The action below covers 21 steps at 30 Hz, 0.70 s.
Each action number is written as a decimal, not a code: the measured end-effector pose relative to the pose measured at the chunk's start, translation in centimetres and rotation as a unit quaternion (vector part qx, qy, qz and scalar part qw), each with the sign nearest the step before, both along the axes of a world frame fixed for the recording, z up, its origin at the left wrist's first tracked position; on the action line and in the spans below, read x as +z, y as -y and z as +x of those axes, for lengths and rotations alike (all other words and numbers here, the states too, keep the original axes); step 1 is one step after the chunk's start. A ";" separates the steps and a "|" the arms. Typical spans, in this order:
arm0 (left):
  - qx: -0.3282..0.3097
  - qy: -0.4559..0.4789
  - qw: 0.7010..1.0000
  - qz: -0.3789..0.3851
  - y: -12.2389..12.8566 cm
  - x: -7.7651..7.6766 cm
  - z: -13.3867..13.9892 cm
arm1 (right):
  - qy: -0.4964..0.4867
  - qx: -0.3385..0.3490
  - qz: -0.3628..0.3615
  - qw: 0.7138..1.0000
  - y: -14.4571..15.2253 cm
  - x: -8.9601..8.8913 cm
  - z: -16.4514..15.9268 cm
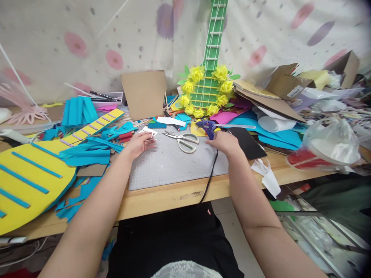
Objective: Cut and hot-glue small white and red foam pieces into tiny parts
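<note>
While the left hand (pixel 139 143) is hovering over the left side of the grey cutting mat (pixel 162 170), its fingers are pinching a small white piece (pixel 151 130), its exact shape being too small to tell. Right hand (pixel 225 143): fingers are closing around the handle of the blue glue gun (pixel 206 125), which is sitting at the mat's far right part with its nozzle pointing left. A translucent glue stick (pixel 236 126) is projecting from the rear of the gun; a black cord (pixel 211 177) is running down across the mat and over the near edge of the table (pixel 162 199).

Scissors (pixel 177 137) are lying between the two hands, blades toward the left. A white strip (pixel 171 121) is resting just beyond them. Behind the mat, a green neck (pixel 211 79) with white strings is standing upright, yellow flowers (pixel 222 73) surrounding its lower end. To the left, a yellow cutout (pixel 37 175) with blue strips is lying beside crumpled blue paper (pixel 84 156). A bagged red-and-white tub (pixel 319 150) is standing at the right.
</note>
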<state>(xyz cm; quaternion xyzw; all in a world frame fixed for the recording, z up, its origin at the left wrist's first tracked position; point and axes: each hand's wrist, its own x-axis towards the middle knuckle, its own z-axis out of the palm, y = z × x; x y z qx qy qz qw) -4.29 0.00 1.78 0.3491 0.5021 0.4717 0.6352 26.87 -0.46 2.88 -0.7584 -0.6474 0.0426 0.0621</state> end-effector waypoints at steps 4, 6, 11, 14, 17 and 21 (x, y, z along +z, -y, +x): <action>0.003 0.016 1.000 0.013 0.4 -0.3 0.0 | -0.033 0.153 -0.007 0.988 0.5 0.5 -3.5; 0.006 0.021 1.000 0.014 0.5 -0.5 -0.2 | -0.014 0.221 0.026 0.975 0.1 0.2 -5.2; 0.003 0.022 1.000 0.015 0.6 -1.1 -0.5 | 0.053 0.263 -0.003 0.963 -1.2 -0.6 -7.4; 0.007 0.016 1.000 0.022 0.7 -1.2 -0.6 | 0.054 0.245 -0.001 0.968 -1.4 -0.9 -7.4; 0.004 0.007 0.999 0.034 0.7 -1.2 -0.5 | -0.010 0.234 -0.001 0.972 -1.7 -1.2 -6.9; -0.003 -0.026 0.996 0.086 0.7 -1.6 -0.3 | -0.206 0.241 -0.003 0.948 -2.3 -1.5 -6.5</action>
